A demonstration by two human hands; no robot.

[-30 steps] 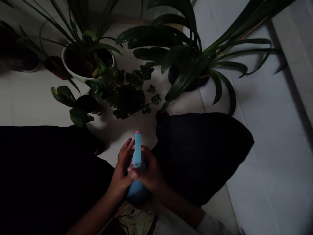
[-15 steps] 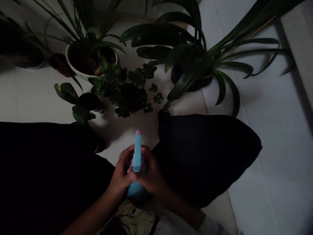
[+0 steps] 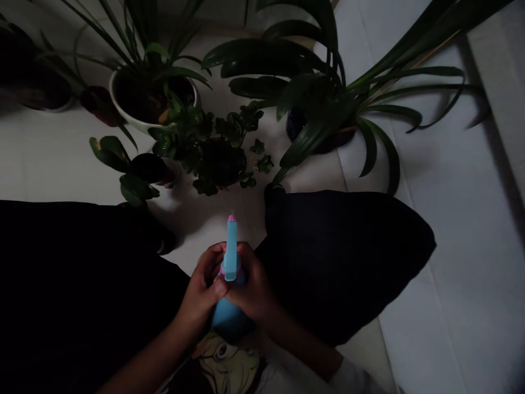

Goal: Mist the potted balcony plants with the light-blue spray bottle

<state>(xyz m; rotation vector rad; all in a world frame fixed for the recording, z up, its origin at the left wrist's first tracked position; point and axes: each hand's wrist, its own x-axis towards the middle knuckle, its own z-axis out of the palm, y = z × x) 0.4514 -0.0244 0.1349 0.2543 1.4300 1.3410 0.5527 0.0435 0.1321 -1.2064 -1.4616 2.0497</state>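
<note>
Between my knees a blue spray bottle [image 3: 230,313] with a pink nozzle and pink collar is held upright, its nozzle pointing away from me. My left hand [image 3: 202,287] is closed around its left side near the neck, and my right hand [image 3: 255,287] is closed around the right side. The thumbs meet behind the spray head; the fingers at the trigger are mostly hidden. A faint streak shows at the nozzle tip. Just beyond it stands a small leafy plant [image 3: 227,128] in a dark pot [image 3: 221,164].
Behind are a white pot [image 3: 118,112] with long-leaved growth and a large strap-leaved plant [image 3: 315,109] against the white tiled wall [image 3: 435,219]. A small potted plant [image 3: 137,189] stands at left. My dark-clothed legs [image 3: 344,257] flank the bottle.
The spray head has tilted slightly, and a faint streak now appears at the nozzle. Both hands keep their hold on the bottle. The plants stay where they were.
</note>
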